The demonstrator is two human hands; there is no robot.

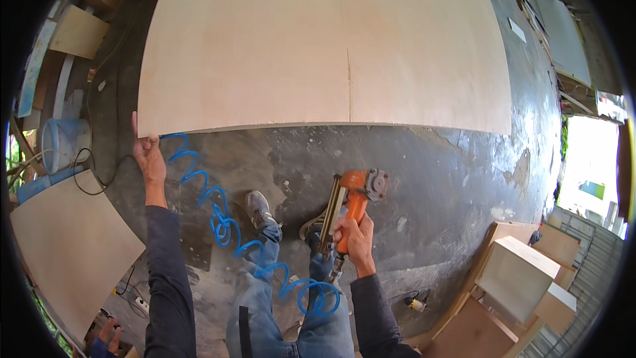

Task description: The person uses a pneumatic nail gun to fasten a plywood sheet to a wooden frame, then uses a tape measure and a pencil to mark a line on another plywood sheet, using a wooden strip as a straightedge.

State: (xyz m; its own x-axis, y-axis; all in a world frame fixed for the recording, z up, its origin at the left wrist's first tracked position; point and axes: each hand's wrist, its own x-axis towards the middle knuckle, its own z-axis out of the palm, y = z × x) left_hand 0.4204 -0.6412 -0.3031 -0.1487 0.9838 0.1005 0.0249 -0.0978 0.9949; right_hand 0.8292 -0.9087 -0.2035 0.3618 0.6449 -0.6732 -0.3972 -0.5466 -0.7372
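A large pale plywood sheet (pixel 291 46) spreads across the upper middle, with a thin dark line running in from its near edge. My left hand (pixel 150 154) grips its near left corner, one finger up along the side edge and the others at the near edge. In my right hand (pixel 358 242) is an orange nail gun (pixel 356 207), held by its handle below the sheet and apart from it. Its grey head points up and to the right. A coiled blue air hose (pixel 222 222) loops from beneath the sheet, across my legs, towards the gun's lower end.
Another board (pixel 76 245) lies at the left near a blue bucket (pixel 66 146). A person's hand (pixel 112 339) shows at the lower left. White-topped boxes (pixel 520 272) and panels stand at the lower right. A small corded tool (pixel 416 303) lies on the grey floor (pixel 430 192).
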